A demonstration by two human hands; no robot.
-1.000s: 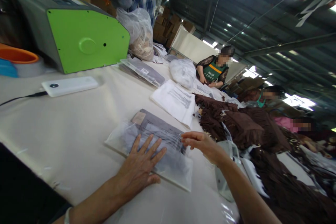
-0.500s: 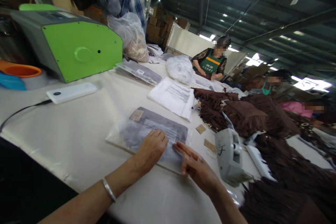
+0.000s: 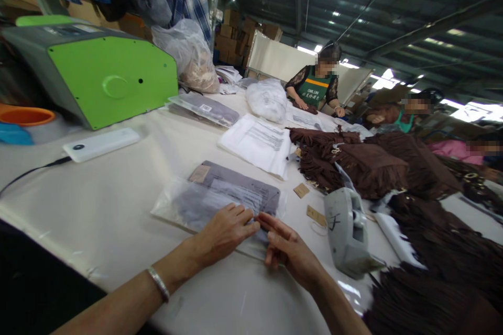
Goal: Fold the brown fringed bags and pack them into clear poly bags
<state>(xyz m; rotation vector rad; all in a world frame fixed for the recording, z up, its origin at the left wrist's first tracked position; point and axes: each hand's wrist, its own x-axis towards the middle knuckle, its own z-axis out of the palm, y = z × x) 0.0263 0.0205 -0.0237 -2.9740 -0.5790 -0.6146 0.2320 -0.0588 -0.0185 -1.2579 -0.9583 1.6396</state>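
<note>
One clear bag (image 3: 226,193) of grey contents lies flat on the pale table (image 3: 118,204). At its near right part, the left hand (image 3: 226,233) curls its fingers, the right hand (image 3: 293,248) half-bent beside it (whether either pinches plastic, I cannot tell). White printed packaging (image 3: 255,144) lies beyond.

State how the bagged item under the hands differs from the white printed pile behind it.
The bagged item is grey under clear film; the printed pile is mostly white.
The left hand rests on the bagged item; no hand touches the printed pile.
Both lie on the table and show print.
</note>
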